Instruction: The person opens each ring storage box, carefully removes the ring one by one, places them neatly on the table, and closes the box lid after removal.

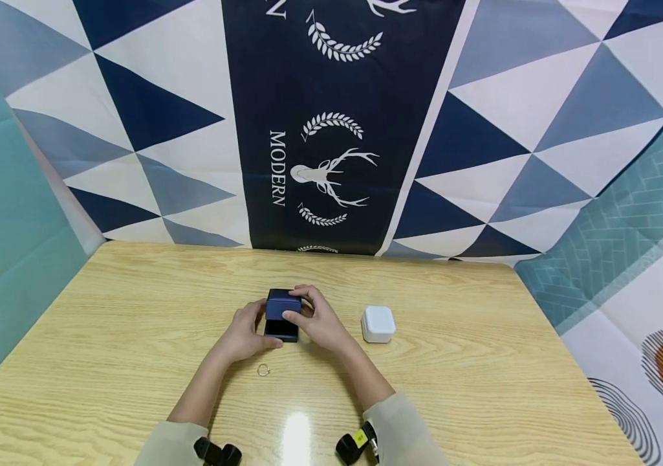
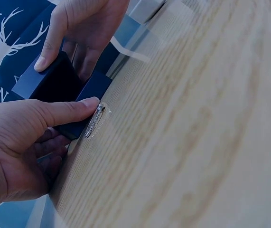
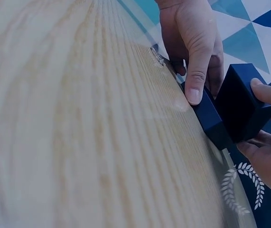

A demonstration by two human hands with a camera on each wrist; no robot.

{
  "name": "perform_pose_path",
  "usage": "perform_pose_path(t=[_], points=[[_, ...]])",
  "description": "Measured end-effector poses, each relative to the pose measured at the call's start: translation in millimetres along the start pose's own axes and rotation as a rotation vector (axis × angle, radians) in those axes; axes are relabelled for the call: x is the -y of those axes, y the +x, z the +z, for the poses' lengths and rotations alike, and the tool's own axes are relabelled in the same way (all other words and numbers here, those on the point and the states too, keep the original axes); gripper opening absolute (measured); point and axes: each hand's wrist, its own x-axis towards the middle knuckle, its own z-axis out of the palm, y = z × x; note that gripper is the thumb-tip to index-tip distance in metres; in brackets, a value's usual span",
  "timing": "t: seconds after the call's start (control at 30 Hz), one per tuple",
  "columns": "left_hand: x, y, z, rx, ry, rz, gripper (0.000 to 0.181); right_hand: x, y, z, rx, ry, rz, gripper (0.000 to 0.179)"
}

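Observation:
A small dark blue ring box (image 1: 282,307) stands on the wooden table with its lid raised and its dark inside showing. My left hand (image 1: 246,336) holds the base from the left, its thumb along the front edge in the left wrist view. From the right, my right hand (image 1: 321,323) grips the raised lid (image 3: 254,78), thumb on the near face and fingers around the far side. A ring (image 2: 95,121) with small sparkling stones lies on the table in front of the box, near my left thumb.
A white box with rounded corners (image 1: 378,325) stands on the table (image 1: 453,362) to the right of my right hand. Behind the table's far edge hangs a patterned cloth (image 1: 180,116) with triangles and deer heads. Small black cameras (image 1: 217,452) sit at both wrists.

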Motion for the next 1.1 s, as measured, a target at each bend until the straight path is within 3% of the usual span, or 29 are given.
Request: perform_pose_path(t=[0.5, 1.1], points=[[0.6, 0.5, 0.3, 0.001, -0.006, 0.005, 0.088, 4.2, -2.6, 0.9, -0.013, -0.122, -0.022, 0.036], [0.9, 0.1, -0.1, -0.003, -0.009, 0.002, 0.086, 5.7, -0.6, 0.1, 0.013, -0.166, -0.027, 0.035]])
